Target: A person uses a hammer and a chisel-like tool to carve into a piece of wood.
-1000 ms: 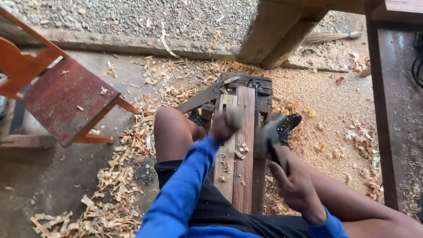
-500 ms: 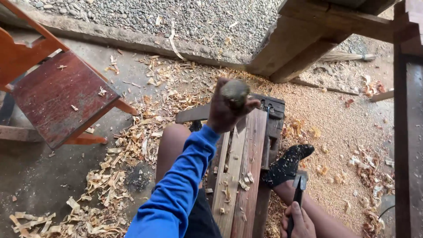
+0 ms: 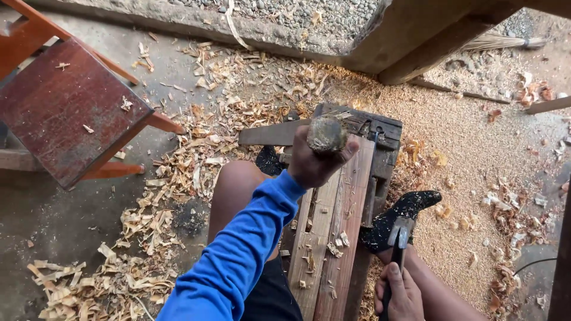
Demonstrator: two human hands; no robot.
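L hand (image 3: 312,159) in a blue sleeve (image 3: 238,255) is held out over the far end of a plank bench (image 3: 336,238); fingers curled tight round a short round chunk of wood (image 3: 326,134), its rough end face toward the camera, thumb on the R side of it; chunk sits just above the bench top, whether it touches the boards I can't tell; R hand (image 3: 403,294) is low at abt 5 o'clock from the L, fingers wrapped round the dark handle of a hammer (image 3: 398,238), metal head pointing up toward 12, hanging beside the bench's R edge and well apart from the chunk; a black sandal (image 3: 404,214) speckled w/ sawdust lies just behind the hammer head; bare knee (image 3: 238,184) at 8 o'clock of the L hand, pressed against the bench's L side; a flat dark bar (image 3: 270,134) sticks out from the bench toward 9 o'clock, right by the chunk; a dark metal block (image 3: 380,137) sits at the bench's far end, at 3 o'clock of the chunk; curly wood shavings (image 3: 148,226) lie thick on the floor to the L, fine sawdust (image 3: 476,148) to the R; red-brown wooden chair (image 3: 65,107) at 9–10 o'clock; heavy timber beam (image 3: 428,41) at 1 o'clock; gravel strip (image 3: 285,15) along the top.
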